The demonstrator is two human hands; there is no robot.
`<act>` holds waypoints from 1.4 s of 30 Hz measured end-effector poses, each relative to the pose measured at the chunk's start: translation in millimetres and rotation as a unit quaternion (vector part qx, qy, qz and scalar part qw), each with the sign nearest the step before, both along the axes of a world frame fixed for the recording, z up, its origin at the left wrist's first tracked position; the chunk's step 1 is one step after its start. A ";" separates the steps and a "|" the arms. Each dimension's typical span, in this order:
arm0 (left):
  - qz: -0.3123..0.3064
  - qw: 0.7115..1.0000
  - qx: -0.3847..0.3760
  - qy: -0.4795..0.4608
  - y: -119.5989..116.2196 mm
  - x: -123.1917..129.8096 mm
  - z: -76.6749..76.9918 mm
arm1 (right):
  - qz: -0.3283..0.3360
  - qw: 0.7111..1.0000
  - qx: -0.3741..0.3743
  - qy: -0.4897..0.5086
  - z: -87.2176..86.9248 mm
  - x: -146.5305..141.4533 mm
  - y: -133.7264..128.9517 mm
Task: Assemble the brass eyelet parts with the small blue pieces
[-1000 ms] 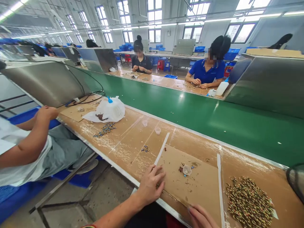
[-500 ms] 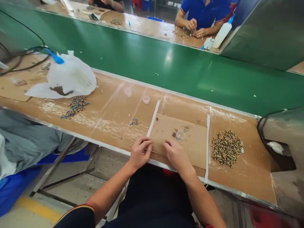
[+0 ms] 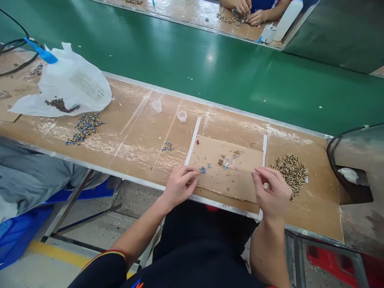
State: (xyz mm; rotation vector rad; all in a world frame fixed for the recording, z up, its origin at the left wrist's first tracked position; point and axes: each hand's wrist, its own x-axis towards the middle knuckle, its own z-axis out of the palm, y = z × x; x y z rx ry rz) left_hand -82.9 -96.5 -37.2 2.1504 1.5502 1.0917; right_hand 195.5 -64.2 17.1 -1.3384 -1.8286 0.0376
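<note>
My left hand (image 3: 181, 183) rests at the front edge of the cardboard sheet (image 3: 240, 187), its thumb and fingers pinched together; what they hold, if anything, is too small to make out. Just beyond its fingertips lie several small blue parts (image 3: 203, 170). My right hand (image 3: 271, 188) is raised over the sheet's right side, fingers curled in a pinch beside the large pile of small brass-coloured parts (image 3: 289, 172). Whether something tiny sits in that pinch I cannot tell. A small clear cup (image 3: 229, 162) stands mid-sheet among brown bits and a few loose parts.
Left along the bench are a small blue-and-brass group (image 3: 168, 147), two clear cups, one of them here (image 3: 182, 116), a larger blue-and-brass pile (image 3: 85, 128) and a white plastic bag (image 3: 75, 84). A green belt (image 3: 180, 60) runs behind. Across it a person's hands (image 3: 255, 16) handle small parts.
My right hand has moved right, away from my left hand, toward the brass-coloured pile. Blue parts now show on the sheet near my left hand. The view has tilted downward.
</note>
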 end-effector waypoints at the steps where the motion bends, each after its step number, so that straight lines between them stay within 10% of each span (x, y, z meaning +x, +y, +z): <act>1: -0.009 1.000 -0.018 0.021 4.4 1.7 1.7 | -0.011 1.000 -0.015 -0.004 -3.2 8.7 -1.3; 14: -0.020 0.994 -0.061 0.092 38.7 -3.3 9.3 | 0.143 0.969 -0.145 -0.141 -27.3 5.9 25.1; 25: -0.100 0.981 0.011 -0.167 98.9 27.7 72.8 | 0.177 0.962 -0.126 -0.168 -15.6 -6.7 51.6; 31: -0.137 0.946 -0.036 -0.291 132.4 47.6 56.1 | 0.196 0.950 -0.171 -0.175 -7.3 -7.6 71.1; 42: -0.169 0.878 -0.131 -0.428 118.1 49.2 39.9 | 0.216 0.964 -0.144 -0.051 -20.1 -6.5 69.7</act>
